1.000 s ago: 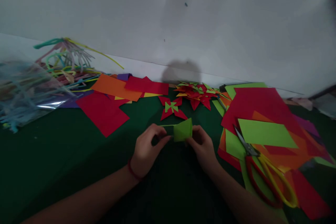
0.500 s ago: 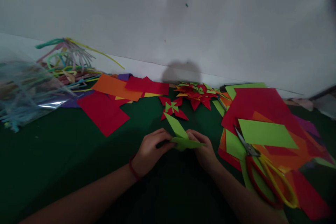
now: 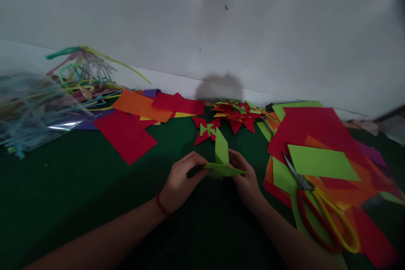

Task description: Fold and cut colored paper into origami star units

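Observation:
Between my two hands is a folded piece of green paper (image 3: 222, 152), with one flap standing up and another lying roughly level. My left hand (image 3: 185, 179) pinches its left tip between thumb and fingers. On the other side my right hand (image 3: 245, 177) grips the paper, its fingertips partly hidden behind the flap. Just beyond lies a red paper star with a green centre (image 3: 207, 129), partly covered by the raised flap. A pile of red, orange and green paper stars (image 3: 237, 114) sits behind it.
Scissors (image 3: 305, 183) with red and yellow handles rest on coloured paper sheets (image 3: 311, 128) at right. Red and orange sheets (image 3: 126, 135) lie at left, near pipe cleaners (image 3: 88, 69) and a clear plastic bag (image 3: 34, 109). A white wall (image 3: 158, 17) rises behind the green tabletop (image 3: 120, 202).
The raised flap of the green paper has swung from leaning left to nearly upright, now covering part of the red star. Both hands stay in almost the same place.

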A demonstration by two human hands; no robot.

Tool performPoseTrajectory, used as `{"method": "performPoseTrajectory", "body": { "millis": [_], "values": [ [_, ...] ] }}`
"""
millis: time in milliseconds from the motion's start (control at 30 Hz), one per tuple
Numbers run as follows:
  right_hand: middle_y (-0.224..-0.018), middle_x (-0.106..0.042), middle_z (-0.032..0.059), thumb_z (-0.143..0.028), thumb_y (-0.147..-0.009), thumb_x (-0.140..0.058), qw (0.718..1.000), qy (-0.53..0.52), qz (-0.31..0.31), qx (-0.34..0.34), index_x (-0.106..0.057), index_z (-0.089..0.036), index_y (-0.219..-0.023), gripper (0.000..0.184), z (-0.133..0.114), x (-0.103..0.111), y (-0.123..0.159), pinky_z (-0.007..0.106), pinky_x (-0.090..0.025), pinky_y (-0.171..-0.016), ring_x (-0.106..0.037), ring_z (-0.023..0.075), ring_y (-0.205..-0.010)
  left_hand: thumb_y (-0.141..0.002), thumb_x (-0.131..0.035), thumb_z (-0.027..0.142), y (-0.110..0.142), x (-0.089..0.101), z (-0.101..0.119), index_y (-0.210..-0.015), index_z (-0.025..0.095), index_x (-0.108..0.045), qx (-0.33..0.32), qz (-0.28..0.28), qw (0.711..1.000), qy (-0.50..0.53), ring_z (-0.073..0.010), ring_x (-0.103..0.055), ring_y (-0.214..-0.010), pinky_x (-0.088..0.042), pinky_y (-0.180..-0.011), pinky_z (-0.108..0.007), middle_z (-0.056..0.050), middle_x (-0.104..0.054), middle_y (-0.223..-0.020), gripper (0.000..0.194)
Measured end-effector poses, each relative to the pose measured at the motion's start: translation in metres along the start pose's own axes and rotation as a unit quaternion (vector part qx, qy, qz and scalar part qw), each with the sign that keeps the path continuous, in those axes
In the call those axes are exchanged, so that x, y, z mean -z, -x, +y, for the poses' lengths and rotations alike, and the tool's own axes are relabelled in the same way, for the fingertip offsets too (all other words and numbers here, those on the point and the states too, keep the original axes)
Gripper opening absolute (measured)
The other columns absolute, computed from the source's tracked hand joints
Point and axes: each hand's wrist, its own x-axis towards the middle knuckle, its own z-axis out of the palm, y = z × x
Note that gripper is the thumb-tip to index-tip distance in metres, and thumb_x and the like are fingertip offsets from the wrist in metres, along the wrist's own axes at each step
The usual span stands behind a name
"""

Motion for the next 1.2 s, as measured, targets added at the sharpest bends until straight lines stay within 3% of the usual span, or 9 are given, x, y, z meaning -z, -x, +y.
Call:
{"method": "performPoseTrajectory", "body": {
  "millis": [133,300,433,567,667,833,967,1067,1200],
  "values": [
    [-0.080,-0.060,-0.0016,-0.029,-0.080,-0.054,1.000,0.023,0.005,-0.004,-0.052,-0.027,-0.111,0.031,-0.005,-0.002,0.001,0.024,-0.049,-0.061,-0.059,0.0129,-0.068,-0.078,-0.057,0.013,0.000,0.000,0.000,-0.080,0.017,-0.057,-0.012,0.009,1.000,-0.004,-0.0116,-0.055,-0.078,-0.043,-0.071,-0.022,-0.001,-0.057,-0.082,0.005],
    [-0.087,-0.065,-0.0006,-0.024,-0.071,-0.065,0.997,0.071,-0.012,0.006,-0.060,-0.025,-0.096,0.025,-0.008,-0.002,0.002,0.024,-0.048,-0.067,-0.061,0.0151,-0.080,-0.077,-0.060,0.015,0.000,0.000,-0.001,-0.081,0.018,-0.057,-0.004,0.009,1.000,-0.011,-0.0115,-0.056,-0.077,-0.043,-0.070,-0.022,0.000,-0.057,-0.080,0.006],
    [-0.079,-0.068,-0.0017,-0.023,-0.068,-0.068,0.999,0.022,0.020,-0.019,-0.059,-0.025,-0.091,0.024,-0.003,-0.001,0.000,0.024,-0.049,-0.063,-0.064,0.0145,-0.072,-0.075,-0.061,0.012,0.000,-0.001,-0.004,-0.087,0.019,-0.057,-0.034,0.002,0.999,-0.011,-0.0131,-0.056,-0.085,-0.044,-0.076,-0.024,-0.001,-0.058,-0.089,0.015],
    [-0.083,-0.070,-0.0003,-0.028,-0.071,-0.066,0.999,-0.003,0.012,-0.041,-0.061,-0.026,-0.096,0.026,-0.001,0.000,-0.001,0.025,-0.050,-0.063,-0.065,0.0151,-0.072,-0.076,-0.060,0.010,0.001,-0.001,-0.005,-0.086,0.020,-0.058,-0.048,-0.001,0.999,-0.006,-0.0121,-0.057,-0.084,-0.044,-0.075,-0.023,-0.001,-0.058,-0.088,0.014],
    [-0.087,-0.069,0.0010,-0.029,-0.069,-0.068,0.999,0.033,0.015,-0.024,-0.065,-0.024,-0.089,0.021,0.000,-0.001,-0.001,0.028,-0.050,-0.070,-0.065,0.0168,-0.079,-0.075,-0.059,0.006,0.003,0.000,-0.005,-0.087,0.021,-0.058,-0.050,-0.004,0.999,-0.011,-0.0116,-0.057,-0.083,-0.044,-0.074,-0.022,0.000,-0.059,-0.087,0.019],
    [-0.079,-0.067,0.0016,-0.028,-0.068,-0.068,0.994,0.109,0.010,0.027,-0.065,-0.021,-0.081,0.014,0.001,-0.004,0.002,0.026,-0.048,-0.061,-0.061,0.0150,-0.069,-0.076,-0.056,0.004,0.005,-0.002,-0.003,-0.091,0.022,-0.058,-0.055,-0.025,0.998,-0.010,-0.0131,-0.057,-0.090,-0.045,-0.079,-0.024,-0.001,-0.059,-0.095,0.023],
    [-0.081,-0.064,0.0030,-0.030,-0.073,-0.063,0.985,0.156,0.038,0.070,-0.063,-0.019,-0.072,0.011,-0.001,-0.005,0.002,0.026,-0.047,-0.062,-0.059,0.0152,-0.072,-0.075,-0.052,0.003,0.005,-0.002,0.005,-0.103,0.022,-0.053,-0.049,-0.053,0.997,-0.012,-0.0165,-0.053,-0.098,-0.043,-0.086,-0.031,-0.004,-0.056,-0.102,0.034],
    [-0.078,-0.062,0.0016,-0.030,-0.076,-0.060,0.982,0.169,0.061,0.065,-0.062,-0.020,-0.075,0.010,-0.003,-0.005,0.001,0.026,-0.046,-0.066,-0.058,0.0154,-0.075,-0.072,-0.050,0.004,0.004,0.000,0.014,-0.111,0.020,-0.049,-0.053,-0.089,0.995,-0.005,-0.0204,-0.049,-0.105,-0.039,-0.092,-0.037,-0.008,-0.052,-0.110,0.042],
    [-0.076,-0.060,0.0011,-0.031,-0.077,-0.059,0.978,0.193,0.060,0.059,-0.061,-0.020,-0.080,0.011,-0.004,-0.005,0.001,0.026,-0.045,-0.064,-0.056,0.0151,-0.072,-0.078,-0.052,0.013,0.004,0.001,0.013,-0.102,0.021,-0.056,-0.043,-0.077,0.996,-0.007,-0.0183,-0.052,-0.097,-0.043,-0.085,-0.032,-0.007,-0.055,-0.102,0.026]
  ]
}}
